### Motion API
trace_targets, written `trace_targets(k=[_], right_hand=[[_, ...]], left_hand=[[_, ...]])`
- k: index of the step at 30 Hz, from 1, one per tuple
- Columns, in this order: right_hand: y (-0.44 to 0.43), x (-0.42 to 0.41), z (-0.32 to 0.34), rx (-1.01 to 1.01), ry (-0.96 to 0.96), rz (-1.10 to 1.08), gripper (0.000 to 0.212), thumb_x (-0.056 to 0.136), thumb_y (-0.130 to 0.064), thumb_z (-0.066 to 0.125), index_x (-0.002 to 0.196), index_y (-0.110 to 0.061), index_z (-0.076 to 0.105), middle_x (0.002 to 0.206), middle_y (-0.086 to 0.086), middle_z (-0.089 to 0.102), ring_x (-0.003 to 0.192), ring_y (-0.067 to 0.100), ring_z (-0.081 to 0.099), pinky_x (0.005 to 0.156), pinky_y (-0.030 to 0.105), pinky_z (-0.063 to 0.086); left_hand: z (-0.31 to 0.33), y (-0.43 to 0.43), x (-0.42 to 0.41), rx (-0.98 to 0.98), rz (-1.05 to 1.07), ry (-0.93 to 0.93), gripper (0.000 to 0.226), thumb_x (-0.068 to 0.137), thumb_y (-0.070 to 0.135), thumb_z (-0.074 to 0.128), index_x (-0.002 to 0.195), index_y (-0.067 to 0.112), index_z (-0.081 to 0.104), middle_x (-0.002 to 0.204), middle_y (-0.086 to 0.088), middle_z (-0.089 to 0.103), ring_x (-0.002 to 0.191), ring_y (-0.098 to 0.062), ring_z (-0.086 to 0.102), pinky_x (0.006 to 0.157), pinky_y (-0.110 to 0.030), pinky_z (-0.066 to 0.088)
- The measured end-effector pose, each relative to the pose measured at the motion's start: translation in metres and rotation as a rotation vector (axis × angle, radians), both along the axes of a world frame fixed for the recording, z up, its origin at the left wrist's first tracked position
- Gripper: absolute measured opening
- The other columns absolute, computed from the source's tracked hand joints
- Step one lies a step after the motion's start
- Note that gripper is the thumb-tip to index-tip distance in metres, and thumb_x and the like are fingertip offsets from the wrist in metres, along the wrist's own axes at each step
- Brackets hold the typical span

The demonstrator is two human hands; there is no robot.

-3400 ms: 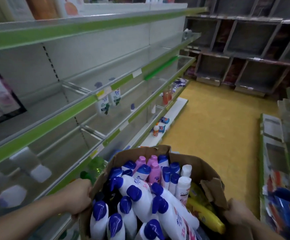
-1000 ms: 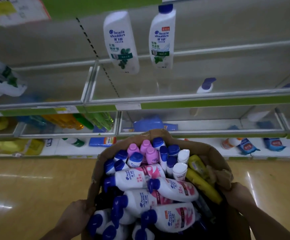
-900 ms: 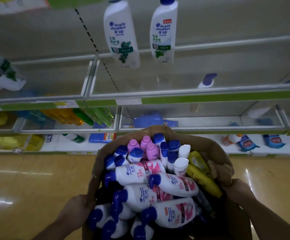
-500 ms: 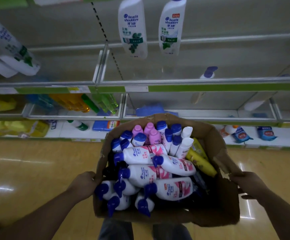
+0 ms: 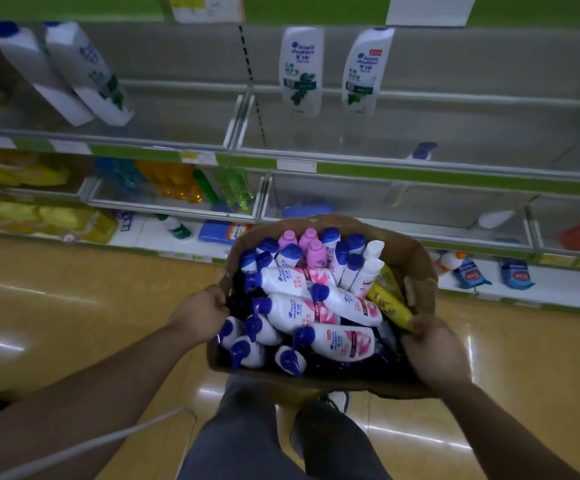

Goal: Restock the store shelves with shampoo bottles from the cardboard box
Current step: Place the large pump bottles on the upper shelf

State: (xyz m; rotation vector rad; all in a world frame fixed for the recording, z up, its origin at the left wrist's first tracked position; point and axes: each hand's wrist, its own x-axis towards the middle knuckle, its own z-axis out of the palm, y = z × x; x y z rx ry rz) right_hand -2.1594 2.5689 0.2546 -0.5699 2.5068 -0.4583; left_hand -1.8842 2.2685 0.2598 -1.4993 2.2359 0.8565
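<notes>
1. Head camera, the only view: a cardboard box (image 5: pixel 418 259) hung in front of the person. It was above the yellow-brown floor (image 5: pixel 73 306) and over their grey-trousered legs (image 5: pixel 247 438), just short of the store shelves (image 5: pixel 420 174).
2. The left hand (image 5: pixel 200 311) gripped the box's left rim. Its fingers were curled close together over the edge, knuckles up, and the tips dipped inside beside the blue caps of the nearest bottles. Whether they touched a cap could not be told.
3. The right hand (image 5: pixel 434 348) held the near right corner, its fingers bent round the cardboard wall. The back of the hand hid the tips, so how far they reached inside could not be told.
4. The shampoo bottles (image 5: pixel 302 311), white with blue caps and pink labels, lay piled on their sides across the middle of the box. They sat between the two hands, with their caps pointing toward the left hand.
5. At the far end of the box, small pink bottles (image 5: pixel 311 247) stood upright among blue-capped ones. Yellow bottles (image 5: pixel 390 301) lay along the right wall, just beyond the right hand's knuckles.
6. On the upper shelf beyond the box, two white bottles (image 5: pixel 300 71) with green labels stood side by side. Another pair (image 5: pixel 84 71) stood further left.
7. The lower shelves held yellow, orange and green goods, too blurred to name.
</notes>
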Motion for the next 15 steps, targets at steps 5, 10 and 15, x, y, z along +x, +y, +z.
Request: trace_targets(k=[5, 10, 15], right_hand=[[-0.058, 0.056, -0.021, 0.116, -0.195, 0.289, 0.045, 0.086, -0.031, 0.067, 0.130, -0.028, 0.056, 0.126, -0.001, 0.062, 0.111, 0.021, 0.062, 0.083, 0.030, 0.055], [-0.088, 0.086, -0.046, 0.240, -0.139, 0.525, 0.066, 0.083, -0.032, 0.062, 0.145, -0.030, 0.040, 0.148, 0.002, 0.041, 0.133, 0.028, 0.043, 0.107, 0.042, 0.043], [-0.106, 0.097, -0.067, 0.276, -0.044, 0.629, 0.066, 0.082, -0.037, 0.064, 0.143, -0.037, 0.040, 0.149, -0.001, 0.037, 0.133, 0.027, 0.038, 0.103, 0.044, 0.043]], left_hand=[[-0.003, 0.023, -0.003, 0.070, 0.003, 0.063, 0.009, 0.088, 0.027, 0.060, 0.091, 0.033, 0.055, 0.097, 0.001, 0.067, 0.088, -0.019, 0.063, 0.076, -0.032, 0.053], [-0.015, 0.033, 0.000, -0.008, -0.112, 0.095, 0.008, 0.083, 0.028, 0.058, 0.089, 0.033, 0.056, 0.084, 0.013, 0.061, 0.079, -0.015, 0.060, 0.068, -0.031, 0.052], [-0.035, 0.033, 0.020, -0.066, -0.354, 0.112, 0.021, 0.083, 0.034, 0.061, 0.102, 0.027, 0.059, 0.104, 0.009, 0.058, 0.101, -0.013, 0.054, 0.080, -0.033, 0.050]])
